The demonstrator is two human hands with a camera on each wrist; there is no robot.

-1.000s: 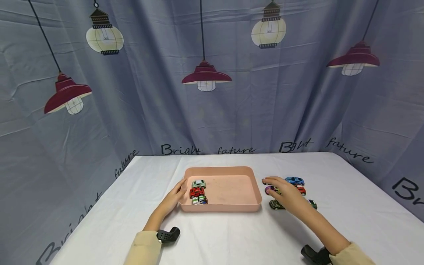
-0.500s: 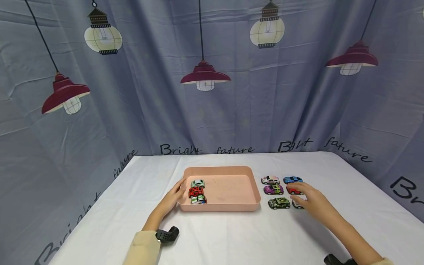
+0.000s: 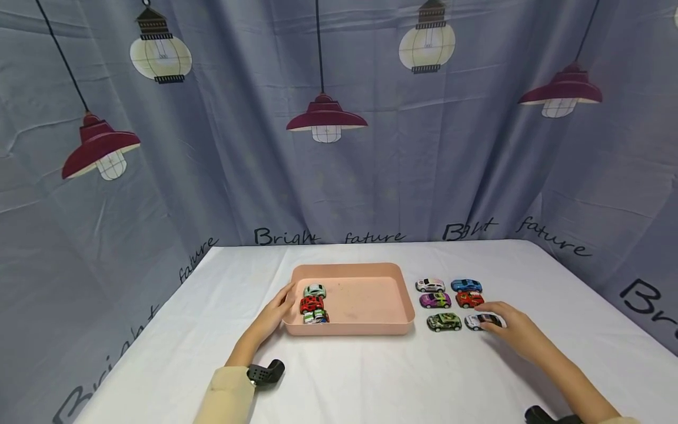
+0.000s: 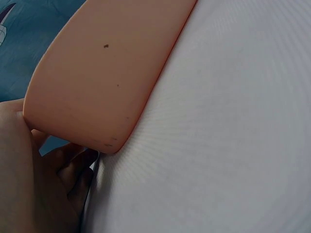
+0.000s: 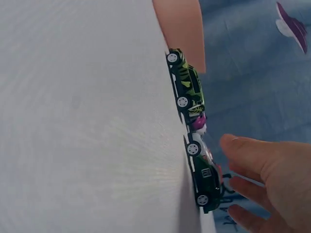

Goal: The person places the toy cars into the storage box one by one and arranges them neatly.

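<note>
My left hand [image 3: 273, 307] rests against the left side of a peach-coloured tray [image 3: 349, 330], its fingers at the rim. In the left wrist view the thumb [image 4: 14, 105] touches the rim of the tray, with the other fingers bent beside its outer wall. Over a white and black toy car [image 3: 477, 321] at the right is my right hand [image 3: 516, 331], its thumb and fingers spread apart. In the right wrist view the fingers of that hand hover beside this car [image 5: 206, 177], with a gap showing between them.
Inside the tray's left end stand a mint toy car [image 3: 315, 291], a red one [image 3: 311, 304] and a green-white one [image 3: 316, 317]. Right of the tray are camouflage [image 3: 444, 321], purple [image 3: 435, 300], white [image 3: 430, 285], blue [image 3: 467, 285] and red [image 3: 469, 300] toy cars on white cloth.
My right hand has moved rightward from over the camouflage and purple cars to the white and black car, uncovering the others. My left hand stays at the tray.
</note>
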